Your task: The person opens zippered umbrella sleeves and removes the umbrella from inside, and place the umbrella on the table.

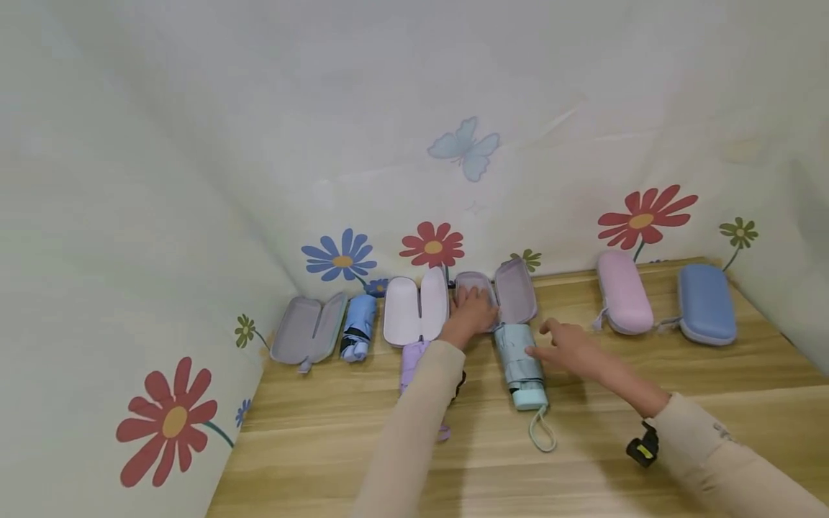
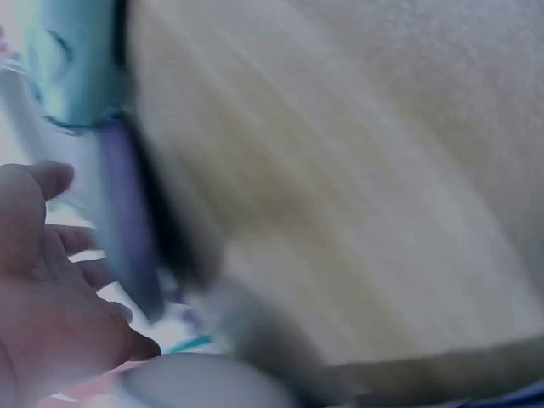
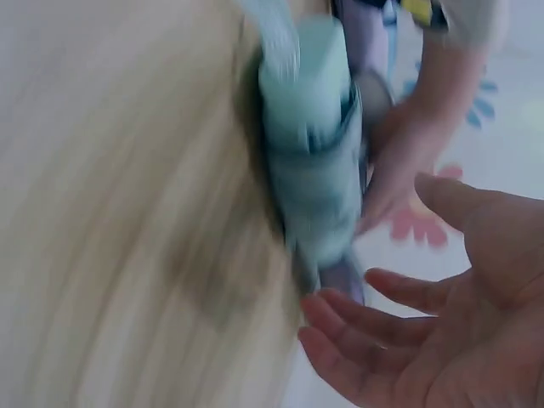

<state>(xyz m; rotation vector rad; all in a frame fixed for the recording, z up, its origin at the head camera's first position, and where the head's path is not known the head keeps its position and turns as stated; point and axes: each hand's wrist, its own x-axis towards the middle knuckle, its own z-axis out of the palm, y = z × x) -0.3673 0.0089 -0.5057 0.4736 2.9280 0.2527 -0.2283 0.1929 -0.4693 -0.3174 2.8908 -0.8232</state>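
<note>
My left hand (image 1: 475, 311) reaches over one half of an unzipped grey-lined case (image 1: 516, 291) that lies unfolded at the back of the table. Its fingers look relaxed in the left wrist view, and what the fingertips touch is hidden. Below that case lies a folded mint-green umbrella (image 1: 521, 352) with a wrist loop toward the front. Just right of the umbrella hovers my right hand (image 1: 573, 349), its fingers loosely spread and holding nothing. A folded purple umbrella (image 1: 411, 360) is partly covered by the left sleeve, in front of an unzipped white-lined case (image 1: 401, 313).
At the left are another unzipped grey-lined case (image 1: 296, 331) and a folded blue umbrella (image 1: 358, 327). Closed pink (image 1: 624, 291) and blue (image 1: 707, 303) cases stand at the right. A flower-printed cloth wall (image 1: 550, 165) borders the wooden table (image 1: 311, 446).
</note>
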